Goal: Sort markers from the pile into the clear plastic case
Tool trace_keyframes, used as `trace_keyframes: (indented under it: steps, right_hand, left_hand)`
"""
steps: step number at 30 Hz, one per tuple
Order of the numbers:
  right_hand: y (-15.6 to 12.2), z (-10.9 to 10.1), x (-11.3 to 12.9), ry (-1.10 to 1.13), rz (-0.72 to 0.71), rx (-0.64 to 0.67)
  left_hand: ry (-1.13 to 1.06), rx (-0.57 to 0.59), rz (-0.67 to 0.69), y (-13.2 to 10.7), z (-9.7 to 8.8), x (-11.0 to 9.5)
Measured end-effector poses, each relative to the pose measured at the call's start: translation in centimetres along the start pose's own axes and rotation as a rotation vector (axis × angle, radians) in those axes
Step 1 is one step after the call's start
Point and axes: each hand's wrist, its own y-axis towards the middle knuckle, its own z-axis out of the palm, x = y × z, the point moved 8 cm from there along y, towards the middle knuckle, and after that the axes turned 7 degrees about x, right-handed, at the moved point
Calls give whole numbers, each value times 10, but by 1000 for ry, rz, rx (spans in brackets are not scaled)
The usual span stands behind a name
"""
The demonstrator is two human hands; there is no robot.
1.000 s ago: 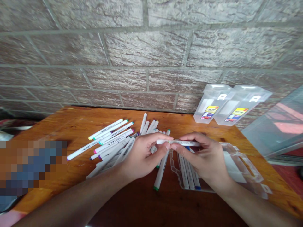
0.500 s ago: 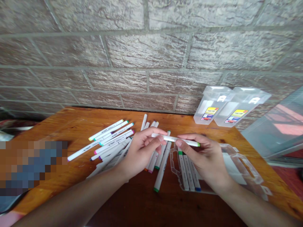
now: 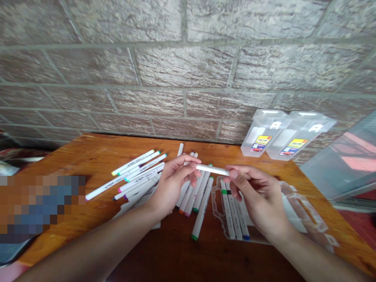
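Both my hands hold one white marker level above the wooden table. My left hand pinches its left end with thumb and fingers. My right hand pinches its right end. Under my right hand lies an open clear plastic case with three markers laid side by side in it. A heap of several white markers with coloured caps lies left of and beneath my left hand.
Two clear plastic marker boxes with yellow labels lean against the brick wall at the back right. A glass pane stands at the right edge. A blurred patch covers the table's left side.
Both hands have lifted the marker a little and shifted it left. My right hand's fingers have closed over its right end, so the green cap no longer shows.
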Motion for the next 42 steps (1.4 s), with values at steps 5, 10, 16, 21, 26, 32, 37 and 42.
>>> trace_keyframes:
  steps: [5,10,16,21,26,32,37,42]
  right_hand:
    - [-1,1,0,34,2,0]
    - [0,1,0,58,-13,2]
    - [0,2,0,104,-4,7]
    - [-1,2,0,126,7,6]
    - [-1,1,3,72,-36,1]
    - [-1,0,3,13,-45,-14]
    - [-1,0,3,20,-39,-18]
    - [-2,0,3,58,-22,-27]
  left_hand:
    - [-75,-21,-13,1,-1,1]
    - [-91,-29,-18,2,-1,1]
    - [-89,-35,-23,1,-2,2]
    - [-101,-41,-25,2,-2,3]
    - [-98,-33,-17,1,-2,3]
    - [-73,-21,-9,0,-1,2]
    - [-72,-22,-7,0,-1,1]
    - [-72,-23,-13,0,0,0]
